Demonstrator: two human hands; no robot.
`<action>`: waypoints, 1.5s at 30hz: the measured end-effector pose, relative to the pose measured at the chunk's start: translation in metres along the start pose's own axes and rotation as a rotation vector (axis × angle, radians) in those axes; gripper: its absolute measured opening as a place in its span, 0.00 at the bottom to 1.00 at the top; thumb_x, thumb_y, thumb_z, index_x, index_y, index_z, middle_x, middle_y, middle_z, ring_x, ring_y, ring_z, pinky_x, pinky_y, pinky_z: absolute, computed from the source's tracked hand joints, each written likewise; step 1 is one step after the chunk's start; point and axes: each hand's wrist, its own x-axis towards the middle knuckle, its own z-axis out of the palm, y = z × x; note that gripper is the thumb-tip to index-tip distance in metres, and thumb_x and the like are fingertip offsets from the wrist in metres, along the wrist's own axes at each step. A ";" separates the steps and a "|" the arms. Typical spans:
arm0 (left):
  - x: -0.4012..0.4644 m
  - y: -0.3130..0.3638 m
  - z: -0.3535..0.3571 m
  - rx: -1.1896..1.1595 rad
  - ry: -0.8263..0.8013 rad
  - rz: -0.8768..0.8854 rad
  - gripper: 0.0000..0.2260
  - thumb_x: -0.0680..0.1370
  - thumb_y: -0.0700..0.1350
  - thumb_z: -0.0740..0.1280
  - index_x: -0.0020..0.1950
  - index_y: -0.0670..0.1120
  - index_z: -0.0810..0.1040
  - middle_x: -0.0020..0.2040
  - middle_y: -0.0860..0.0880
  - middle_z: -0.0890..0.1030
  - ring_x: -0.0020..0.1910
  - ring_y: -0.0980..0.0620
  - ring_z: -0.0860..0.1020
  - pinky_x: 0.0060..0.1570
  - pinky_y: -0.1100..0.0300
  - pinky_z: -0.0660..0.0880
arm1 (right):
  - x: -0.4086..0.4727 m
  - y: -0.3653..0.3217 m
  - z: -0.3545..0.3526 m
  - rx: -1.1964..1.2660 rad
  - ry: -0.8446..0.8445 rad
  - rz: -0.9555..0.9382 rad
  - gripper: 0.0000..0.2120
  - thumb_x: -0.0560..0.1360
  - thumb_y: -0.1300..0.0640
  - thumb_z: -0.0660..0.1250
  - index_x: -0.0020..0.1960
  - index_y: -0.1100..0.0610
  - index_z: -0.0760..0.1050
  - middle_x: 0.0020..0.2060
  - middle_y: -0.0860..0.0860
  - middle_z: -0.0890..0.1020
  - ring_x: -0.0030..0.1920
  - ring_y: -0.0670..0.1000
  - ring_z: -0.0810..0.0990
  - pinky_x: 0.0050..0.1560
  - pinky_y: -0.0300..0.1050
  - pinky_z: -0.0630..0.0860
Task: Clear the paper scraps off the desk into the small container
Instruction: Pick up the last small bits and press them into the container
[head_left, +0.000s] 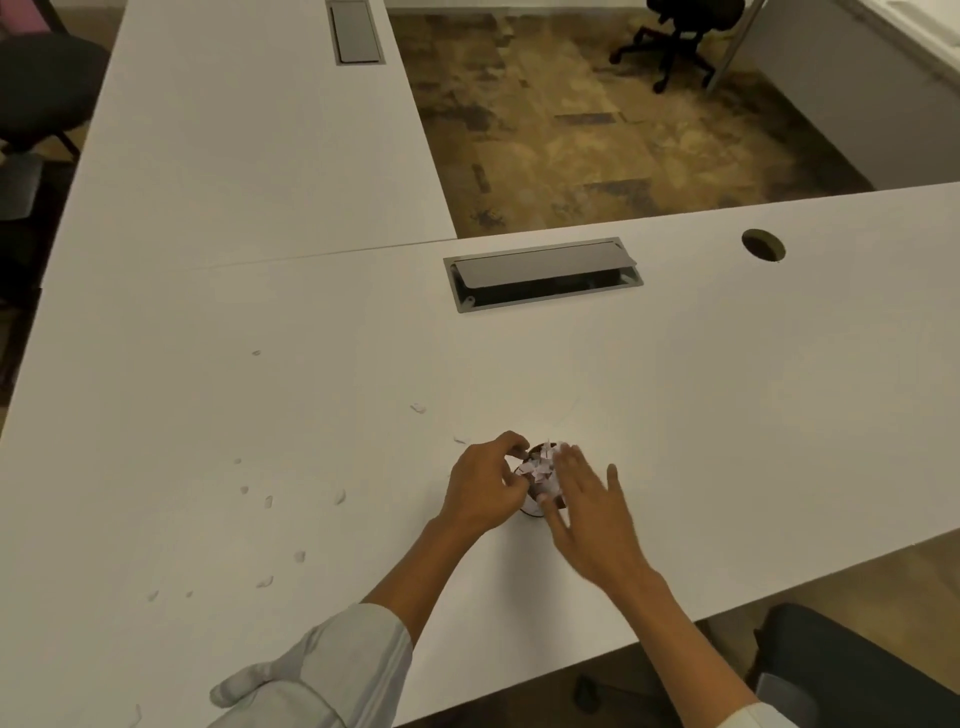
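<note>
Small container (535, 506) sits between both hands, heaped with paper scraps (540, 470). Left hand (485, 488) curled at its rim, seemingly dropping bits; right hand (584, 499) flat, fingers spread, empty. Step: depositing. Next: gather loose scraps (267, 501) left of left hand on counter (727, 415)

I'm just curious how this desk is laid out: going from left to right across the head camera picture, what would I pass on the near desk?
Loose paper scraps → left hand → small container heaped with scraps → right hand → round cable hole further back on the desk.
</note>
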 end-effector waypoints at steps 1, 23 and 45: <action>-0.004 -0.005 -0.003 -0.012 0.014 -0.006 0.15 0.68 0.41 0.67 0.53 0.52 0.76 0.49 0.57 0.83 0.37 0.58 0.80 0.44 0.53 0.80 | -0.002 -0.003 0.009 -0.091 -0.072 -0.028 0.31 0.81 0.42 0.49 0.78 0.56 0.51 0.78 0.52 0.54 0.78 0.50 0.50 0.75 0.60 0.43; -0.121 -0.134 -0.148 -0.056 0.435 -0.254 0.17 0.68 0.36 0.68 0.47 0.57 0.76 0.44 0.59 0.83 0.36 0.56 0.80 0.32 0.57 0.78 | 0.035 -0.033 -0.053 0.198 0.362 0.068 0.06 0.75 0.54 0.69 0.40 0.53 0.79 0.37 0.46 0.84 0.40 0.48 0.83 0.41 0.49 0.79; -0.220 -0.248 -0.158 0.375 0.148 -0.875 0.64 0.57 0.83 0.52 0.73 0.41 0.28 0.76 0.40 0.30 0.75 0.42 0.30 0.74 0.37 0.42 | 0.099 -0.160 0.116 -0.280 -0.361 0.382 0.32 0.78 0.53 0.56 0.75 0.67 0.50 0.70 0.66 0.65 0.69 0.63 0.66 0.70 0.58 0.62</action>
